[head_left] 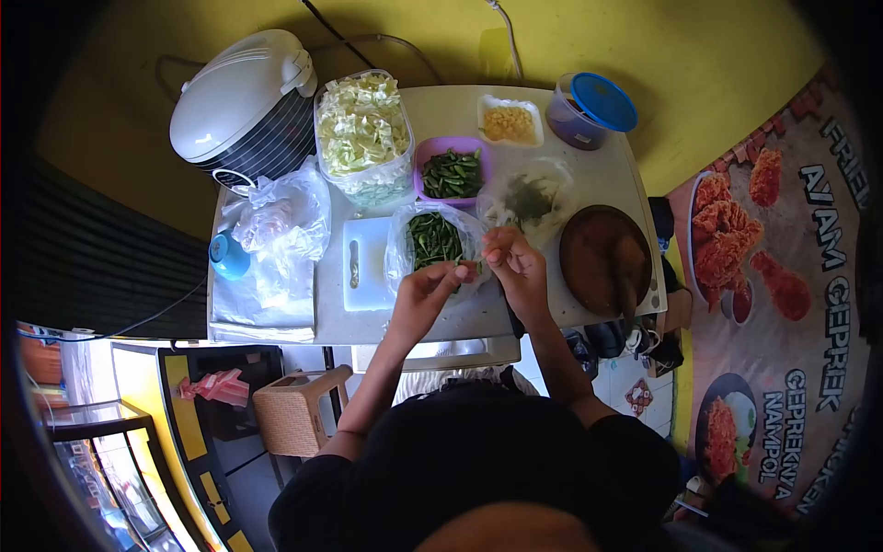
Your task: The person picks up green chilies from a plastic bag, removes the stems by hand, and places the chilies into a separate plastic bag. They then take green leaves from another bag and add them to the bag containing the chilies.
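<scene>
Over a clear plastic bag (394,253) of green chillies (432,237), my left hand (430,296) and my right hand (518,274) are close together. My left thumb and fingertips pinch what looks like a small green chilli (475,265). The right fingertips are pressed together at its other side; whatever they grip is too small to make out. Just behind the bag is a purple tub (420,158) with more green chillies (452,174). Another clear bag (561,179) beyond my right hand holds dark green bits (531,199).
On the table (543,317) are a cutting board (372,276), a blue cup (229,255), plastic bags (285,212), a rice cooker (241,101), a tub of chopped cabbage (366,129), a yellow-filled tray (510,122), a blue-lidded container (589,115) and a mortar (589,248) with a pestle (629,271).
</scene>
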`<state>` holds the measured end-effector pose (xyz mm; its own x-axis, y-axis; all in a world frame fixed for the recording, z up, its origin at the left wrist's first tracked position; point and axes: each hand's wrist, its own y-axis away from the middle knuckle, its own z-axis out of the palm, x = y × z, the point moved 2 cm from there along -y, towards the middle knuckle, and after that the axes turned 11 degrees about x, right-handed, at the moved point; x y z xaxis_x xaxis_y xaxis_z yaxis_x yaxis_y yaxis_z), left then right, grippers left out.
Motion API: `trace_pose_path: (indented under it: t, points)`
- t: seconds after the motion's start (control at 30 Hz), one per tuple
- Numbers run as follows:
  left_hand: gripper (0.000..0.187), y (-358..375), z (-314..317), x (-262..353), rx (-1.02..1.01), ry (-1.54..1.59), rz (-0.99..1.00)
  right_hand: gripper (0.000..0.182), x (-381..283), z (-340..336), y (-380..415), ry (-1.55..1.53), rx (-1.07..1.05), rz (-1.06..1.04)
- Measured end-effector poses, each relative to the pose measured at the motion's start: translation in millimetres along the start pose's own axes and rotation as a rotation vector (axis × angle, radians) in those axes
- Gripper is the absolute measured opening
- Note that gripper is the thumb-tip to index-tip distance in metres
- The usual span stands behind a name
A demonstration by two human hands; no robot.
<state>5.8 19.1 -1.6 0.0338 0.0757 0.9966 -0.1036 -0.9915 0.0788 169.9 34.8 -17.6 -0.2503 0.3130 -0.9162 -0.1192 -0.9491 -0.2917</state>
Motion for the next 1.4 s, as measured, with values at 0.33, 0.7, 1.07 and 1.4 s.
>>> trace_pose_path:
  t: [0.33,0.7,1.07,1.4]
  points:
    - [0.027,13.8,6.0,-12.8,-0.061,0.437,-0.158,0.008,-8.8,11.1,12.5,-0.036,0.015,-0.045]
    - [0.016,7.7,-15.7,2.2,-0.027,-0.161,0.180,0.016,-23.7,-9.9,22.5,0.360,-0.091,0.013]
    - [0.018,10.5,4.3,11.7,0.129,-0.384,0.484,0.015,-31.3,-7.9,24.4,0.547,0.036,-0.245]
    - [0.021,8.0,3.2,22.7,0.180,-0.237,0.270,0.015,-41.0,0.9,10.3,0.547,0.053,-0.389]
